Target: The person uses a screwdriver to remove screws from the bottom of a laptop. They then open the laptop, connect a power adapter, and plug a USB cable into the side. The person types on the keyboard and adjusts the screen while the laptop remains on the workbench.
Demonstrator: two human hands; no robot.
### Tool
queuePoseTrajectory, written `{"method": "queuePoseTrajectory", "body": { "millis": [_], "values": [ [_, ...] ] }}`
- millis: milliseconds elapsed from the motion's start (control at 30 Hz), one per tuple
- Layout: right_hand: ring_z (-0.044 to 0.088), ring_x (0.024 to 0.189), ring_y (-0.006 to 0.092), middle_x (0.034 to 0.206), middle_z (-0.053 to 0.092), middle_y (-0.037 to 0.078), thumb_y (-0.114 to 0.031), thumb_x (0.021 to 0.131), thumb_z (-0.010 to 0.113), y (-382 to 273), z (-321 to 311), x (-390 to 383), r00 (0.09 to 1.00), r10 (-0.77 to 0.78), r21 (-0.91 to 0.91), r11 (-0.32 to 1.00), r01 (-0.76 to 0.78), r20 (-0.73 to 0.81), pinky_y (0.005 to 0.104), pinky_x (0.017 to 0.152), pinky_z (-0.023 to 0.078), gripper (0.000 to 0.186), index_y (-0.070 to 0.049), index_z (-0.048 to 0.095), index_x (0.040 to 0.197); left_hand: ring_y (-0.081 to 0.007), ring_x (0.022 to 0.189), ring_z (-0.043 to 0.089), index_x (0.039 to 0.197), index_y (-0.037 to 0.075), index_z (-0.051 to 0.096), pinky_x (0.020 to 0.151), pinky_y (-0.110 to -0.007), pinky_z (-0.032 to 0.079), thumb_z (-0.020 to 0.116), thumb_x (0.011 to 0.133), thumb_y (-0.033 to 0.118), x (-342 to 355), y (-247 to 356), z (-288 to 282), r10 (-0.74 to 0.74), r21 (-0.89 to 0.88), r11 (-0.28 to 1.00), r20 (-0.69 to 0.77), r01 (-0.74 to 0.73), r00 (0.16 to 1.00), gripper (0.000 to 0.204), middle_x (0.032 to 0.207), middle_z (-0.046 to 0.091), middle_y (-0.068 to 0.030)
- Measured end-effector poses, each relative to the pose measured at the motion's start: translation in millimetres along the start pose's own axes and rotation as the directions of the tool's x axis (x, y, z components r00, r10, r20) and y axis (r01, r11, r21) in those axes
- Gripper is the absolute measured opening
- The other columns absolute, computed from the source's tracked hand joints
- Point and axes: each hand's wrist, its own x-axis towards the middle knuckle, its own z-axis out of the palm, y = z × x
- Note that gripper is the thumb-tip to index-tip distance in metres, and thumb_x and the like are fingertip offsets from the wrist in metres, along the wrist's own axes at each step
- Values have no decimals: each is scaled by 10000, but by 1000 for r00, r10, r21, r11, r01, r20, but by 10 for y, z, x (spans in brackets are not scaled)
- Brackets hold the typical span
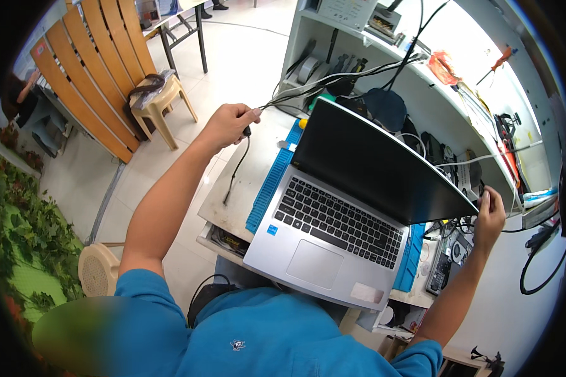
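Note:
An open silver laptop [333,232] with a dark screen [374,166] sits on a blue mat [267,188] on a white workbench. My left hand [229,122] is raised left of the screen, closed on a bundle of dark cables [321,85] that runs up to the shelves; one thin cable end [236,173] hangs down from the fist to the bench. My right hand [490,213] reaches behind the screen's right corner, fingers curled around the lid edge or a cable there; which one is hidden.
White shelves [421,75] behind the laptop carry tools, wires and small devices. Circuit parts [446,264] lie at the bench's right end. A beige plastic stool [160,100] and wooden slats [88,69] stand on the tiled floor at left. Green foliage [25,232] fills the lower left.

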Motion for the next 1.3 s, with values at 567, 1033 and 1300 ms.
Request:
{"method": "queuePoseTrajectory", "body": {
  "millis": [567,1033,1300],
  "values": [
    [611,652,64,838,708,42,-212,1103,733,-228,-148,-2039,899,166,157,956,-247,404,222,560,472,258,45,759,1117,-155,654,720,1071,7,794,604,-303,565,960,827,165,-1066,-25,-425,-204,491,869,243,61,948,335,799,761,-63],
    [672,828,175,1022,779,98,-191,1047,746,-303,236,-2194,822,277,-225,956,-186,498,337,742,535,297,7,745,1268,-173,911,810,1264,-76,744,842,-280,676,813,960,10,-732,-280,-4,143,-251,968,507,-13,850,324,1099,776,-121],
    [689,887,182,1044,761,119,-130,1086,664,-325,306,-2359,849,293,-192,954,-231,439,343,830,562,318,17,714,1364,-186,969,809,1292,-61,735,877,-278,672,748,972,-57,-516,-289,113,84,-305,948,525,95,847,320,1069,770,-129]
  ]
}}
